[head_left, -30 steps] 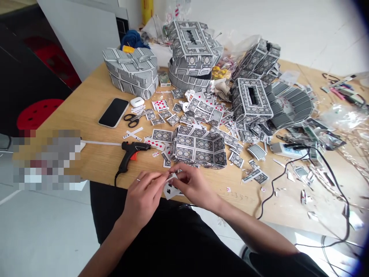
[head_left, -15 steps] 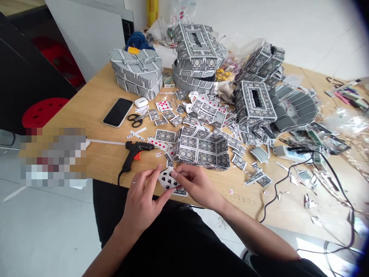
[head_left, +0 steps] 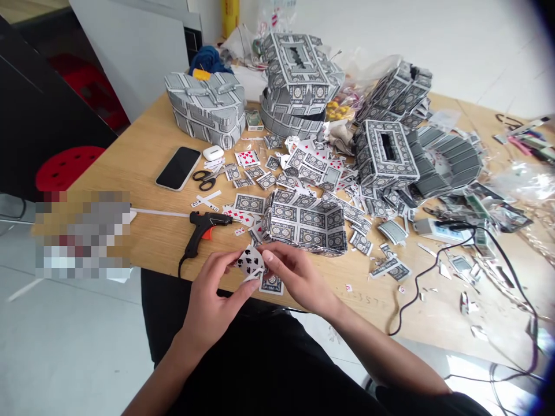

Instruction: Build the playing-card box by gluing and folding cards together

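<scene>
Between my two hands is a playing card (head_left: pixel 250 261) with black spades, its lower edge bent up in a fold. My left hand (head_left: pixel 219 289) grips its left side and lower edge, thumb in front. My right hand (head_left: pixel 297 276) pinches its right side between thumb and fingers. Beneath, at the table's front edge, lies a patterned card (head_left: pixel 272 285) back side up. Just beyond my hands stands an open box made of cards (head_left: pixel 306 222). To the left rests a black glue gun (head_left: pixel 200 231) with an orange trigger.
Scissors (head_left: pixel 208 178) and a phone (head_left: pixel 178 168) lie at the left. Cut cards (head_left: pixel 312 164) cover the middle. Card-built boxes (head_left: pixel 385 153) and a heart-shaped one (head_left: pixel 207 107) stand farther back. A black cable (head_left: pixel 416 289) trails from a power strip (head_left: pixel 437 230) at the right.
The spade card has tilted more upright, and its lower edge now shows a fold under my left thumb. More of the patterned card beneath has come into sight.
</scene>
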`<state>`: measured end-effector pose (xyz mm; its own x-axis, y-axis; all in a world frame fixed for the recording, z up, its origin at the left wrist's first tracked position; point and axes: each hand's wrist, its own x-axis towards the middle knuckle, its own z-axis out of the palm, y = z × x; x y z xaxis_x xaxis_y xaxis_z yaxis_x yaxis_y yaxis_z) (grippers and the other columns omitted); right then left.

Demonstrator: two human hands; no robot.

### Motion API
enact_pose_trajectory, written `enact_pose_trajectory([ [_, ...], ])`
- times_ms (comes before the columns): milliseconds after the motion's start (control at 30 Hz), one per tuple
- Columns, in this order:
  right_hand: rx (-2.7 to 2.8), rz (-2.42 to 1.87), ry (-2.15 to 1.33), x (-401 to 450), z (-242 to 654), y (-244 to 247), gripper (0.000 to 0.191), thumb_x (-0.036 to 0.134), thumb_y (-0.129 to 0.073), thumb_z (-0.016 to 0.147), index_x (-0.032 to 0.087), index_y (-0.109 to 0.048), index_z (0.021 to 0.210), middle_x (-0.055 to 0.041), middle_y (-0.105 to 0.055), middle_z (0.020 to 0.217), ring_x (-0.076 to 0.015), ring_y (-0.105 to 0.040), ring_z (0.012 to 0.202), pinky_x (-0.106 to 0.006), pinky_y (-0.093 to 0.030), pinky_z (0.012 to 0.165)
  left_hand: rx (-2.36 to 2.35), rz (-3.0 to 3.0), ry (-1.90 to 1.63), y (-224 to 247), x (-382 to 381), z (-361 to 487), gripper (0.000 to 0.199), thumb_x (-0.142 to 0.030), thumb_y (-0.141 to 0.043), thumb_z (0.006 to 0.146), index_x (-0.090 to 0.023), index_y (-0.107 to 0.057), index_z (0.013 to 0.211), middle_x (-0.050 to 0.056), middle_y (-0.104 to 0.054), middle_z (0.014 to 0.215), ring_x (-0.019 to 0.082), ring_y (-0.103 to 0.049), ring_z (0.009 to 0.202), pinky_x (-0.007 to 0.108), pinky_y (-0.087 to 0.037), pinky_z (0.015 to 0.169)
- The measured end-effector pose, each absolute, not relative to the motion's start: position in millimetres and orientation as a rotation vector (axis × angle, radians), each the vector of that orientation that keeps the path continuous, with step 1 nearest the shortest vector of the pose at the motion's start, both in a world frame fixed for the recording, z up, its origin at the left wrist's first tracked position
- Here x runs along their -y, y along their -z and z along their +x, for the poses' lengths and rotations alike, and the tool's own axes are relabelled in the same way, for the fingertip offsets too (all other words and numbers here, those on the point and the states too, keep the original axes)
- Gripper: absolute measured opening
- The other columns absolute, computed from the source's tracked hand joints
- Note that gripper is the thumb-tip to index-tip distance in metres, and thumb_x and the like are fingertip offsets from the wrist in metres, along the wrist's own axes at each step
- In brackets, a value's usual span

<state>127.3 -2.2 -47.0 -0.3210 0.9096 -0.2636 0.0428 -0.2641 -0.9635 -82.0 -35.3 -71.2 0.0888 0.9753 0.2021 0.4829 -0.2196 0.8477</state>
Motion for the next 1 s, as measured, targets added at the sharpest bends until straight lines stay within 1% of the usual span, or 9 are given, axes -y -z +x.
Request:
enact_pose_trajectory([
  [67,1.247,-1.137,-1.708,3.9,125.2,46.1,0.05,0.057,-0.082,0.094,0.022,-0.074,0.128,-0.0081,-0.079,0.112,-0.022,-0.075,0.103,-0.034,-0.062,0.088,-1.389,1.525,-1.018,70.6,36.9,-82.5,0.039,-0.042,-0.081,0.096,-0.026,-0.072,0.13,0.006,-0.075,0.12,0.021,-0.07,0.104,0.034,-0.059,0.091],
  [133,1.222,-1.073,-1.712,5.8,122.3,46.8,0.054,0.048,-0.091,0.087,0.024,-0.074,0.132,-0.0089,-0.079,0.12,-0.0226,-0.075,0.11,-0.035,-0.062,0.095,-1.33,1.306,-1.001,70.3,38.4,-81.7,0.038,-0.043,-0.083,0.095,-0.025,-0.074,0.127,0.006,-0.076,0.121,0.021,-0.07,0.106,0.033,-0.058,0.093],
  [167,1.208,-1.055,-1.707,6.8,120.7,47.6,0.052,0.045,-0.093,0.085,0.024,-0.075,0.13,-0.0084,-0.079,0.12,-0.0222,-0.075,0.11,-0.036,-0.062,0.096,-1.301,1.217,-1.001,70.0,38.9,-80.8,0.038,-0.043,-0.084,0.094,-0.025,-0.074,0.126,0.006,-0.077,0.122,0.021,-0.071,0.109,0.032,-0.057,0.095],
  [267,1.141,-1.04,-1.709,8.6,116.9,49.7,0.042,0.039,-0.093,0.086,0.026,-0.08,0.123,-0.0062,-0.081,0.114,-0.0207,-0.076,0.105,-0.035,-0.062,0.095,-1.239,1.05,-1.017,67.7,39.0,-78.1,0.037,-0.043,-0.087,0.092,-0.024,-0.075,0.121,0.007,-0.079,0.124,0.022,-0.073,0.113,0.033,-0.058,0.098],
  [333,1.111,-1.053,-1.704,9.0,115.0,49.9,0.04,0.037,-0.094,0.085,0.027,-0.082,0.121,-0.0051,-0.082,0.11,-0.0201,-0.077,0.102,-0.033,-0.063,0.092,-1.223,1.008,-1.038,65.5,38.0,-76.9,0.037,-0.042,-0.088,0.09,-0.023,-0.076,0.119,0.007,-0.08,0.121,0.022,-0.075,0.111,0.032,-0.059,0.097],
  [567,1.099,-1.114,-1.585,7.2,109.6,47.8,0.035,0.044,-0.097,0.079,0.023,-0.086,0.104,-0.0058,-0.084,0.096,-0.0222,-0.08,0.09,-0.037,-0.066,0.086,-1.264,1.108,-1.131,65.7,37.7,-75.4,0.022,-0.037,-0.087,0.091,-0.022,-0.077,0.104,0.002,-0.079,0.097,0.018,-0.075,0.093,0.028,-0.062,0.086],
  [767,1.07,-1.141,-1.559,5.2,106.9,48.4,0.033,0.043,-0.099,0.076,0.023,-0.086,0.099,-0.0054,-0.085,0.093,-0.0204,-0.079,0.083,-0.034,-0.066,0.08,-1.355,1.323,-1.166,73.8,41.3,-75.7,0.015,-0.033,-0.081,0.096,-0.024,-0.077,0.108,0.003,-0.08,0.1,0.019,-0.075,0.092,0.03,-0.061,0.087],
  [867,1.08,-1.161,-1.555,4.0,107.0,47.7,0.034,0.045,-0.099,0.076,0.022,-0.085,0.097,-0.0055,-0.085,0.091,-0.0203,-0.079,0.081,-0.035,-0.065,0.079,-1.372,1.363,-1.168,75.4,41.6,-75.9,0.015,-0.033,-0.08,0.097,-0.024,-0.078,0.108,0.003,-0.08,0.1,0.019,-0.075,0.092,0.031,-0.062,0.087],
  [1000,1.096,-1.158,-1.555,2.1,107.6,47.1,0.033,0.045,-0.099,0.077,0.022,-0.084,0.096,-0.0049,-0.084,0.091,-0.0195,-0.078,0.081,-0.034,-0.064,0.078,-1.342,1.297,-1.141,71.6,38.5,-75.1,0.015,-0.032,-0.082,0.095,-0.024,-0.078,0.106,0.002,-0.08,0.099,0.019,-0.075,0.091,0.029,-0.061,0.085],
])
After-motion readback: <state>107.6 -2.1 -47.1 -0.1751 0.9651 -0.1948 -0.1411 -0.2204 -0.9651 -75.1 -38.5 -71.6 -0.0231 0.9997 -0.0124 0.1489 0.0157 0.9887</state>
